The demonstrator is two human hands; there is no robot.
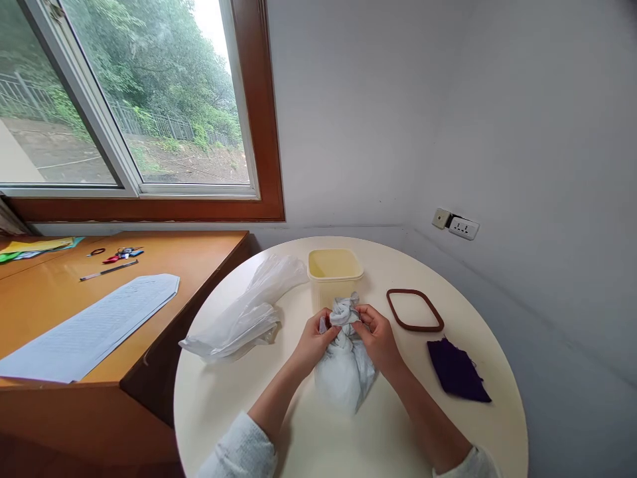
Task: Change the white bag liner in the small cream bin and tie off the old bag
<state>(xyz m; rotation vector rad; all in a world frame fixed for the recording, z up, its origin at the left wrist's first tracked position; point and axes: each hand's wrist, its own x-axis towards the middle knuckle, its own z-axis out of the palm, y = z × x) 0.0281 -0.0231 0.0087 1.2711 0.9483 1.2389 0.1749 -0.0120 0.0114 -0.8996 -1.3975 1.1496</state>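
In the middle of the round table, a white plastic bag (343,382) has its neck twisted into a knot. My left hand (314,337) pinches the left side of the knot, thumb in front. On the other side my right hand (377,335) grips the bag at the knot with thumb and fingers closed. What the bag contains cannot be made out through the plastic. Just behind the knot stands a pale yellow square container (334,271) with its top uncovered. The bag and hands hide part of its front.
A crumpled clear plastic bag (249,309) lies left on the round table (223,418). To the right are a brown square ring (415,328) and a dark purple cloth (458,372). The wooden desk (199,255) holds papers (99,328), a pen (108,270) and keys (124,253).
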